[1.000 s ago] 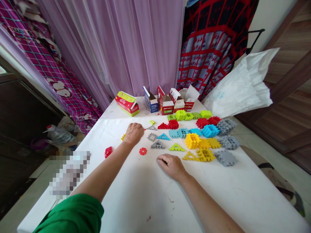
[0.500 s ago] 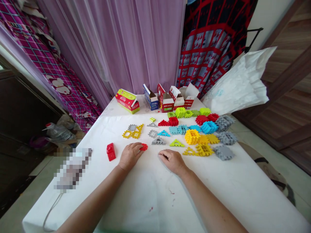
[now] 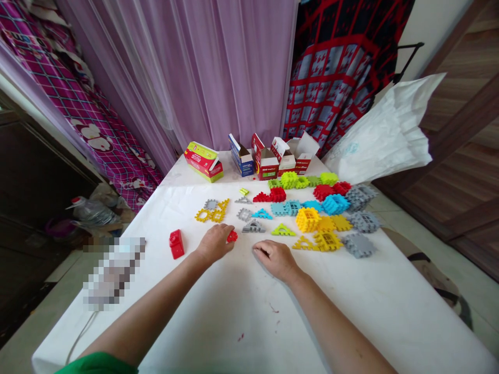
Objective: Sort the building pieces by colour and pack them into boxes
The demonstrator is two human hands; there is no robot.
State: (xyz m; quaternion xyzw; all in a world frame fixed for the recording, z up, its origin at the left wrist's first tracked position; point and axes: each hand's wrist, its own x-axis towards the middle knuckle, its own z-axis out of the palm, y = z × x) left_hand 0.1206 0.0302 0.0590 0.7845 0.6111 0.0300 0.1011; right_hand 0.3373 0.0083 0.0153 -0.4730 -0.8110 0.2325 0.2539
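My left hand [image 3: 214,244] is low over the white cloth, its fingers closed at the edge of a red toothed building piece [image 3: 233,236], partly covering it. To its right my right hand [image 3: 277,259] rests on the cloth with fingers curled into a loose fist and nothing showing in it. Just beyond the hands lie a grey triangular piece [image 3: 253,226], a lime green triangle [image 3: 283,229] and a light blue triangle [image 3: 262,214]. Yellow frame pieces [image 3: 212,214] joined with a grey square sit beyond my left hand.
A red plastic block-like object [image 3: 176,244] lies left of my left hand. Stacks of yellow [image 3: 309,220], blue [image 3: 335,204] and grey pieces [image 3: 359,245] fill the right side. Several opened cardboard boxes [image 3: 266,165] line the back, beside a white bag [image 3: 384,135].
My left hand has shifted slightly right and up, its fingers now covering more of the red piece. My right hand stays almost where it was. A green sleeve now shows at lower left.
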